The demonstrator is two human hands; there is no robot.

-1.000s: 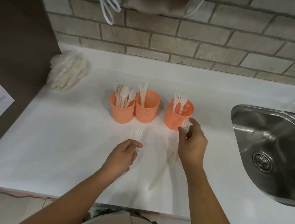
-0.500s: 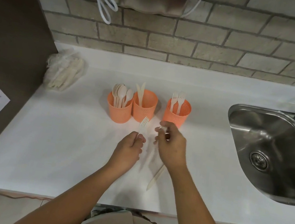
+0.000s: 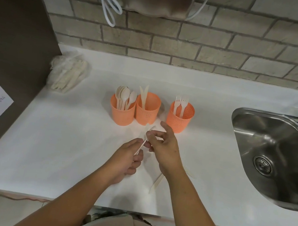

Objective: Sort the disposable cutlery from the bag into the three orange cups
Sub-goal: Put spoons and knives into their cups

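Sorting is partly done. Beyond both hands stand the 3 orange cups: spoon cup [image 3: 121, 111], knife cup [image 3: 147, 110] and fork cup [image 3: 180, 118], each with a few pieces. The bag [image 3: 66, 74], far left of the left hand [image 3: 126, 158], looks well filled. Loose pieces [image 3: 156, 182] lie on the surface [image 3: 59, 147] under the right wrist. The left hand grips a blurred fork [image 3: 141, 146] by its handle, and the right hand [image 3: 165, 151] pinches it nearer the tines.

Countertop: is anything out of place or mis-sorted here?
Nothing mis-sorted: the orange cups each hold one type. Two loose cutlery pieces lie on the countertop beside the right forearm, outside any cup.
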